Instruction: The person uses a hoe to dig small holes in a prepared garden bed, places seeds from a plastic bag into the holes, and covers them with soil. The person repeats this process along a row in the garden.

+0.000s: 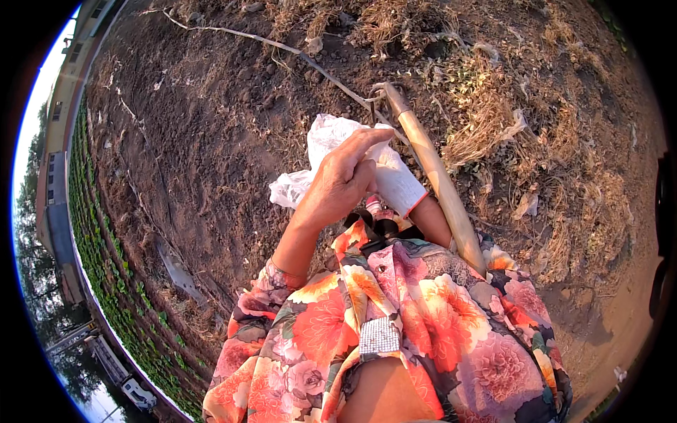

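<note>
My left hand (346, 172) is bare and lies across my right hand (399, 177), which wears a white knitted work glove with a red cuff edge. A crumpled white plastic bag or sheet (328, 135) sticks out beyond and to the left of both hands. My left fingers hide much of the glove, so which hand grips the plastic cannot be told. Close to my right forearm, a hoe's wooden handle (436, 169) leans against my floral shirt. Its metal head (389, 95), seemingly pronged, is at the far end, near the soil.
Dark tilled soil (211, 121) spreads ahead and left, crossed by a pale thin hose or strip (254, 37). Dried plants (481, 132) lie heaped at right among plastic film scraps (526, 203). Green crop rows (113, 259), buildings (55, 127) and a white truck (138, 394) are far left.
</note>
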Demonstrator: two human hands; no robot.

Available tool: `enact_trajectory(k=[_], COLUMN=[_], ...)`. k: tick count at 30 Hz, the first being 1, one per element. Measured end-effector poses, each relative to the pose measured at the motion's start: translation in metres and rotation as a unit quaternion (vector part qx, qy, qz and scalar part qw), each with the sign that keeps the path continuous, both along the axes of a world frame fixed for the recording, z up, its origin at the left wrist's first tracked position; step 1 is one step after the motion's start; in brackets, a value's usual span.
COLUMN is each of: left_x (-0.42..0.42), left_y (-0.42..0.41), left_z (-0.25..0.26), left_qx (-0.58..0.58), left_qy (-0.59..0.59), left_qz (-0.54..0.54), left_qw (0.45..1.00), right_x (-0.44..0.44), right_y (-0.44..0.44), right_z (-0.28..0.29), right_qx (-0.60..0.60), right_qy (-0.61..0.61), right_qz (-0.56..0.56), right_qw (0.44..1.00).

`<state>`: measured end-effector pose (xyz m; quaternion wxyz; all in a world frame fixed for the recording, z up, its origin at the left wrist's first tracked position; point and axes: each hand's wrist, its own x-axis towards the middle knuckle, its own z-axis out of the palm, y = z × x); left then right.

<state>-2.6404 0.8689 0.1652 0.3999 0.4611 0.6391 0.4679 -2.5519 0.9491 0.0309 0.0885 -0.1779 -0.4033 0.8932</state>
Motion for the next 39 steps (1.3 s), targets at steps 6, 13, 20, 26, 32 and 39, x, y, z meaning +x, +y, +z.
enact_trajectory(k=[6,13,20,26,32,39], left_x=[0.003,0.022,0.009,-0.011,-0.049,-0.084], left_y=[-0.003,-0.012,-0.007,-0.013,-0.033,-0.055], left_z=[0.003,0.008,0.03,0.023,0.02,-0.025], left_qx=[0.036,0.004,0.106,0.205,0.182,0.232], left_qy=[0.005,-0.194,-0.129,0.274,0.369,-0.043], left_qz=[-0.04,-0.06,0.018,0.149,0.315,0.407], left_qw=[0.999,0.979,0.986,0.928,0.855,0.882], right_x=[0.005,0.037,0.04,0.043,0.047,0.046], right_y=[0.018,0.026,0.034,0.032,0.035,0.023], right_z=[-0.023,0.002,0.006,0.029,0.07,0.099], right_qx=[-0.151,0.22,0.642,0.679,0.568,0.585], right_qy=[0.044,-0.106,-0.154,-0.161,-0.148,-0.054], right_qz=[0.002,0.034,0.02,0.126,0.223,0.256], right_qw=[0.988,0.969,0.751,0.705,0.778,0.768])
